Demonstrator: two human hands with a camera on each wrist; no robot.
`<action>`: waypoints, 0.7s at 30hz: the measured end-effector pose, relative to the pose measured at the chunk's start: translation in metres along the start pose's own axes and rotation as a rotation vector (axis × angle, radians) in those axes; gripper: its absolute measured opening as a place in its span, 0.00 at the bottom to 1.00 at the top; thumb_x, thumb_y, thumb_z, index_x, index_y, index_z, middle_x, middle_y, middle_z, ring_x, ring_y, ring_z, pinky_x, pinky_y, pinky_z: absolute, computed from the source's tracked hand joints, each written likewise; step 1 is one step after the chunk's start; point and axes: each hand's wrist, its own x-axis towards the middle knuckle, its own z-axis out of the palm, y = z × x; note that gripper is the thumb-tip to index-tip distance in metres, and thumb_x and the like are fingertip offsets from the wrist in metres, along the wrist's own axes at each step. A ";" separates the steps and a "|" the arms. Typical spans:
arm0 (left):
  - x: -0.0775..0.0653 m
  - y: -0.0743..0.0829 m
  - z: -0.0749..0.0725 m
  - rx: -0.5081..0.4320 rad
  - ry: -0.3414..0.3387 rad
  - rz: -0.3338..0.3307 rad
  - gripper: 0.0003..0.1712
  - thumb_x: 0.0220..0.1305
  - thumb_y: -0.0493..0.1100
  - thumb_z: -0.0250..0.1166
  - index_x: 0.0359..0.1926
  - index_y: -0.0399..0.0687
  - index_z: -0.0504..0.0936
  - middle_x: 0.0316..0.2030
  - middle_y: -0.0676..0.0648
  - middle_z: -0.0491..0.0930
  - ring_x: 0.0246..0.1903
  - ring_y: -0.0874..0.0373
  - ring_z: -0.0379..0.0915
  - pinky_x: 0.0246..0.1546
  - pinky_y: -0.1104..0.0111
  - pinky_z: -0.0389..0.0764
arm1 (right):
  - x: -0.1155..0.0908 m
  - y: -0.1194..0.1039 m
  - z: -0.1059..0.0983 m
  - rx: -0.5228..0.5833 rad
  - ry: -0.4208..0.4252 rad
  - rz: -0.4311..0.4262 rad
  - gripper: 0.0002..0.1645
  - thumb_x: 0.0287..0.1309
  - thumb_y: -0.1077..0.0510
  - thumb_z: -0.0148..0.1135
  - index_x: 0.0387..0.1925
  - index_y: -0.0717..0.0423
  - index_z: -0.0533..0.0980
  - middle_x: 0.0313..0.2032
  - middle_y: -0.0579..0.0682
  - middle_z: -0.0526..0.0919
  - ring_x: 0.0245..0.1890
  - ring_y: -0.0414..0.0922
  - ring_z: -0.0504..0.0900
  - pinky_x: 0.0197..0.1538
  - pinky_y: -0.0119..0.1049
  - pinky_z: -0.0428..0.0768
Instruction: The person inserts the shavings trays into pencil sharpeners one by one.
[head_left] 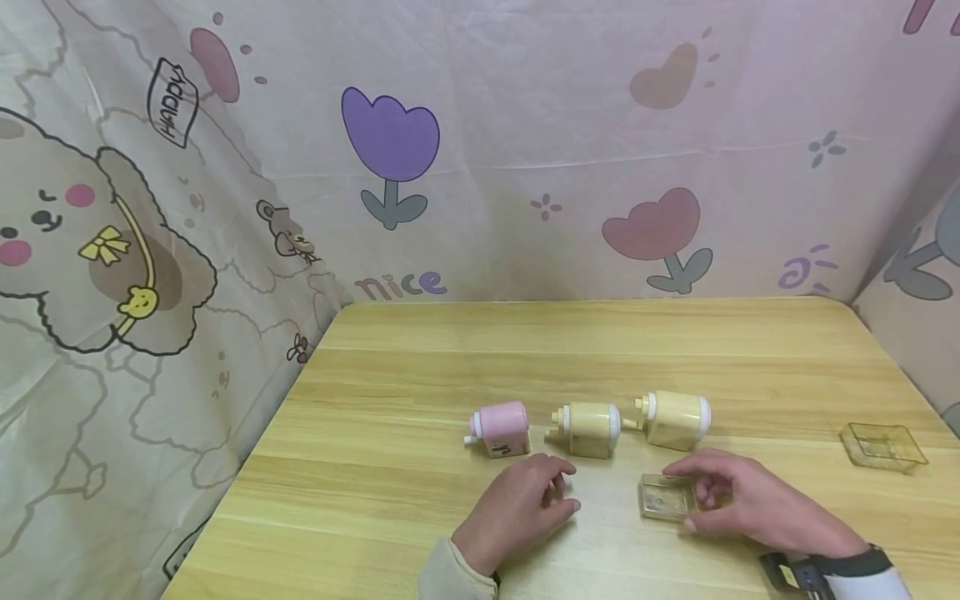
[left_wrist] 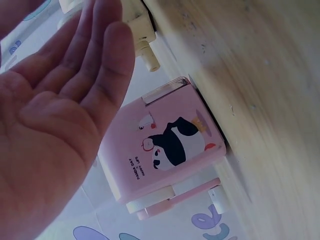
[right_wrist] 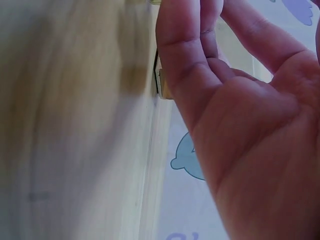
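My right hand [head_left: 738, 500] has its thumb and index finger at opposite edges of a small clear, yellowish plastic tray [head_left: 663, 497], like a shavings drawer, low at the table. The left hand [head_left: 517, 504] hovers near the table, fingers loosely bent with nothing between them. Behind it stands a pink crank pencil sharpener [head_left: 506, 428] with a panda print, close up in the left wrist view. Two yellow crank pencil sharpeners, the middle one [head_left: 591, 429] and the right one [head_left: 677, 419], stand beside it in a row. In the right wrist view the fingers hide most of the work.
A second clear tray [head_left: 883, 448] lies at the table's right side. The wood-grain table [head_left: 360, 467] ends at a printed curtain [head_left: 510, 150] behind and at the left.
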 end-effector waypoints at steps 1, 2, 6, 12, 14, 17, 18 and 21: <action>0.001 0.000 0.000 0.000 0.008 -0.001 0.19 0.60 0.49 0.65 0.50 0.48 0.80 0.34 0.60 0.75 0.30 0.73 0.68 0.33 0.79 0.70 | 0.000 0.000 0.000 0.002 -0.001 -0.006 0.31 0.45 0.51 0.73 0.54 0.48 0.74 0.31 0.45 0.75 0.30 0.40 0.74 0.31 0.33 0.75; 0.001 0.001 0.000 -0.002 0.018 -0.003 0.19 0.60 0.50 0.65 0.50 0.49 0.79 0.34 0.60 0.75 0.30 0.73 0.68 0.33 0.79 0.69 | 0.001 0.000 0.001 0.003 -0.001 -0.012 0.31 0.46 0.52 0.73 0.54 0.48 0.74 0.31 0.45 0.75 0.30 0.40 0.73 0.31 0.33 0.74; 0.003 0.003 0.000 -0.025 0.091 0.002 0.21 0.61 0.50 0.64 0.54 0.49 0.76 0.41 0.56 0.76 0.31 0.71 0.68 0.32 0.80 0.69 | 0.002 -0.002 0.003 0.010 0.008 -0.018 0.32 0.45 0.51 0.74 0.54 0.50 0.74 0.31 0.45 0.75 0.30 0.40 0.73 0.30 0.33 0.74; 0.009 0.009 0.001 -0.060 0.248 0.050 0.30 0.60 0.48 0.66 0.61 0.49 0.67 0.52 0.50 0.70 0.34 0.68 0.68 0.33 0.81 0.69 | 0.004 -0.003 0.007 -0.008 0.027 -0.045 0.31 0.44 0.51 0.74 0.53 0.49 0.75 0.30 0.43 0.75 0.29 0.39 0.73 0.30 0.33 0.74; 0.012 0.011 0.002 -0.073 0.274 0.046 0.33 0.59 0.47 0.66 0.64 0.50 0.65 0.55 0.49 0.68 0.35 0.68 0.69 0.33 0.80 0.69 | 0.004 -0.002 0.007 -0.016 0.028 -0.043 0.31 0.44 0.50 0.74 0.53 0.48 0.75 0.30 0.42 0.75 0.29 0.39 0.73 0.30 0.32 0.74; 0.018 0.013 0.003 -0.089 0.287 0.015 0.37 0.58 0.44 0.68 0.67 0.53 0.62 0.59 0.49 0.64 0.35 0.68 0.70 0.32 0.80 0.70 | 0.005 -0.003 0.008 -0.027 0.033 -0.048 0.31 0.44 0.50 0.74 0.53 0.47 0.75 0.30 0.42 0.75 0.30 0.39 0.73 0.30 0.32 0.74; 0.020 0.014 0.003 -0.084 0.290 0.005 0.39 0.58 0.43 0.68 0.68 0.53 0.62 0.60 0.49 0.63 0.35 0.68 0.70 0.32 0.79 0.70 | 0.005 -0.003 0.008 -0.025 0.035 -0.051 0.31 0.44 0.50 0.74 0.53 0.47 0.75 0.30 0.42 0.75 0.29 0.39 0.73 0.30 0.32 0.74; 0.026 0.015 0.005 -0.058 0.286 -0.022 0.42 0.56 0.42 0.68 0.70 0.55 0.60 0.63 0.48 0.63 0.34 0.67 0.71 0.30 0.79 0.70 | 0.006 -0.004 0.010 -0.011 0.037 -0.061 0.31 0.44 0.50 0.74 0.53 0.48 0.75 0.30 0.42 0.75 0.29 0.39 0.74 0.30 0.33 0.74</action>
